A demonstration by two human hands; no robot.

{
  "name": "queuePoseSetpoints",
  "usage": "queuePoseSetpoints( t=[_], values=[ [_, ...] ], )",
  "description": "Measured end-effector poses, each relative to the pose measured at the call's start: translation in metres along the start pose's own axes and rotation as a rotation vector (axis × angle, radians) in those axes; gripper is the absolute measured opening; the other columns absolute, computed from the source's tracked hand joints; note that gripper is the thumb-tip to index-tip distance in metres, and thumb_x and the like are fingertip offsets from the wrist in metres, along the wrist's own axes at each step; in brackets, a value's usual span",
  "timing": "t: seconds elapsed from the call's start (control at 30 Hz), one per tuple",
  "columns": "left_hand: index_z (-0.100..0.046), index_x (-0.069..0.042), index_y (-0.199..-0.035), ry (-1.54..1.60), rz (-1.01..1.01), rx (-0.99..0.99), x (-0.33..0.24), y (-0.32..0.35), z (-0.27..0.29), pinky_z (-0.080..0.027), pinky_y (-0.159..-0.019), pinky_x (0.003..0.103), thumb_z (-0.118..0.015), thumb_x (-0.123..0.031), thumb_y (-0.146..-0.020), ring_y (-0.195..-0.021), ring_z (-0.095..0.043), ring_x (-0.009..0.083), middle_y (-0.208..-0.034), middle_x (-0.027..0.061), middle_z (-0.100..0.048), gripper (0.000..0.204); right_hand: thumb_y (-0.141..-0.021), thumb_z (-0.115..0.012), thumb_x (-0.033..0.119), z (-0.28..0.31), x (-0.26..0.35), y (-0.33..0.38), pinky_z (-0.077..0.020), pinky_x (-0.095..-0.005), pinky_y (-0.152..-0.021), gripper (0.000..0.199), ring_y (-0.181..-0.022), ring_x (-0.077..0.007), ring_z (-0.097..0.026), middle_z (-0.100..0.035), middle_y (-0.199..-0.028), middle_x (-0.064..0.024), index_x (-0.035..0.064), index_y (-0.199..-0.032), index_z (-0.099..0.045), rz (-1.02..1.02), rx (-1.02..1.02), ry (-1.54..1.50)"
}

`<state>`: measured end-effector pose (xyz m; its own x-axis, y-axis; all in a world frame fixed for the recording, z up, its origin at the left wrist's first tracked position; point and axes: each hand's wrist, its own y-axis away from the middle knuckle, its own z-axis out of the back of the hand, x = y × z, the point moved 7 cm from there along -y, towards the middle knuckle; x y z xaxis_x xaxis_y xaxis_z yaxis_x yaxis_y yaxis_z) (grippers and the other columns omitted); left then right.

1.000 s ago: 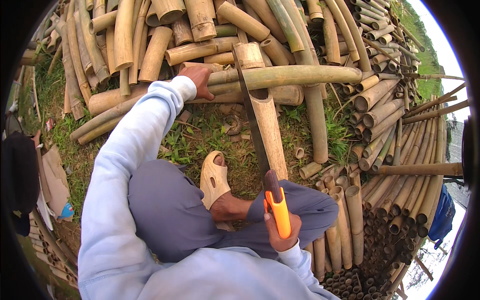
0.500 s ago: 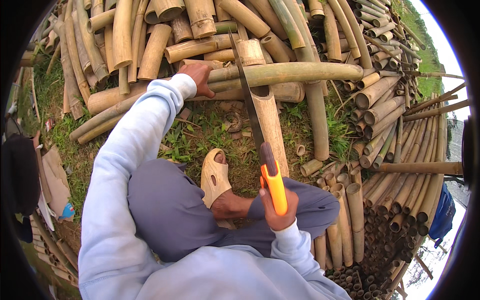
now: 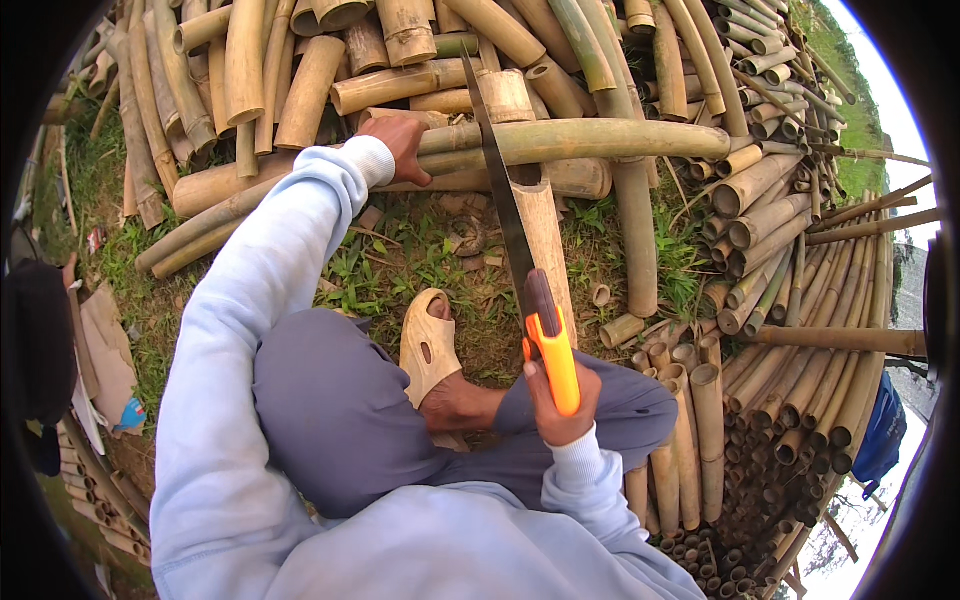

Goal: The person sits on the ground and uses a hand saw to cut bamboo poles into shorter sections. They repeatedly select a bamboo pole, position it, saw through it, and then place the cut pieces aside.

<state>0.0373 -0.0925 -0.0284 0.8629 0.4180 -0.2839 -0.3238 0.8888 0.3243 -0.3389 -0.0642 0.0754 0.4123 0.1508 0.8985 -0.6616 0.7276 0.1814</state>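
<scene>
Saw (image 3: 512, 230) slid forward, right hand (image 3: 570, 425) gripping it; left hand (image 3: 402, 143) apparently clasping smooth bamboo (image 3: 610, 139).

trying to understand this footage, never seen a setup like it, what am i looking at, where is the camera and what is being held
There is no machine here, just a person in a pale blue top working bare-handed. The view comes from the left one of two wide fisheye cameras worn on the head, looking down, so straight edges bend. The right hand holds a saw by its orange handle. The left hand grips a greenish bamboo pole, and the blade crosses that pole to the right of the hand. The pole lies over a paler bamboo piece. Below is grassy ground, with cut bamboo heaped ahead and stacked bamboo at the right.
</scene>
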Motion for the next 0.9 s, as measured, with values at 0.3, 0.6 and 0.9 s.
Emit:
queuePoseSetpoints(
  t=[0.3, 0.6, 0.9],
  values=[
    [-0.072, 0.0, -0.1, -0.028, -0.025, -0.033, 0.0, -0.001, -0.002, -0.056, -0.091, 0.047, -0.084, -0.043, -0.067, -0.1, -0.071, 0.0378, -0.101, 0.0227, -0.073, 0.056, -0.092, -0.07, 0.004, 0.009, -0.01, 0.049, -0.0553, -0.0299, -0.073, 0.035, -0.071, -0.0207, -0.071, -0.074, -0.087, -0.0142, -0.0062, -0.125, -0.068, 0.007, 0.013, 0.043],
    [-0.069, -0.004, -0.118, 0.039, -0.073, -0.074, -0.005, 0.0, 0.005, -0.056, -0.092, 0.046, -0.084, -0.042, -0.066, -0.102, -0.071, 0.0386, -0.105, 0.0225, -0.074, 0.066, -0.095, -0.072, 0.005, -0.015, 0.009, -0.09, -0.0384, -0.0251, -0.054, 0.009, -0.058, -0.0063, -0.045, -0.053, -0.065, 0.0036, -0.0023, -0.095, -0.068, 0.08, 0.014, -0.097],
    [-0.055, -0.007, -0.122, -0.044, -0.2, -0.137, -0.005, 0.012, -0.004, -0.056, -0.084, 0.049, -0.088, -0.046, -0.07, -0.095, -0.072, 0.04, -0.099, 0.0183, -0.074, 0.073, -0.099, -0.072, 0.014, -0.045, -0.002, -0.07, -0.0437, -0.0254, -0.05, 0.017, -0.052, -0.0089, -0.055, -0.059, -0.063, -0.0036, -0.0002, -0.093, -0.064, 0.137, -0.148, -0.097]
  ],
)
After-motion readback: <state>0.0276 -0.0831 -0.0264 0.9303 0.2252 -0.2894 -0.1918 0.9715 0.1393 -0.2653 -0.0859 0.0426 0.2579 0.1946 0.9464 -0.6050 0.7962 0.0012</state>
